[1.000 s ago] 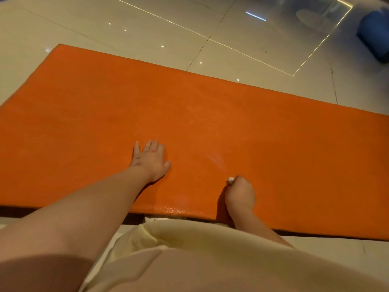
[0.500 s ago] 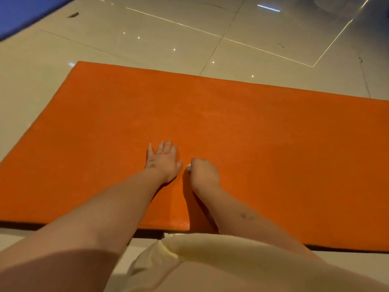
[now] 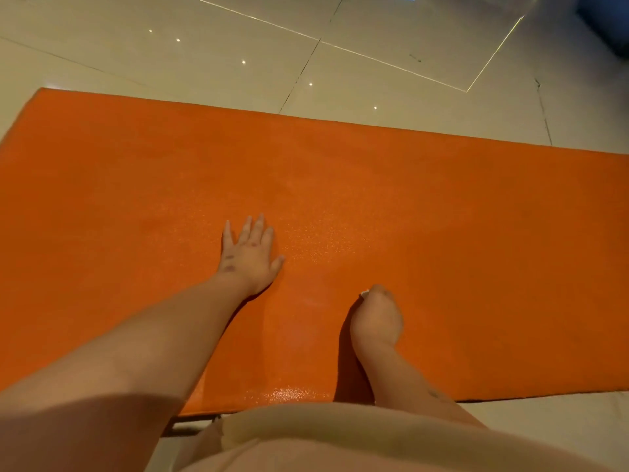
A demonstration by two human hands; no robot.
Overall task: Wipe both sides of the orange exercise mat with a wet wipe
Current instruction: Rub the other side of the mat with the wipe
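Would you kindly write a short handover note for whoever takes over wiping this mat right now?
Left hand: flat, fingers spread, pressing on the mat.
Right hand: curled round the wipe, of which only a white corner shows, down on the mat near the front edge.
Mat: lies flat on the tiled floor.
Done: a wet sheen around the hands and at the near edge suggests that patch is wiped.
Left: the far and side parts of this face look dry; then flip the mat and wipe the underside.

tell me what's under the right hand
A white corner of the wet wipe pokes out under the right hand, against the orange mat; the curled hand hides the rest.
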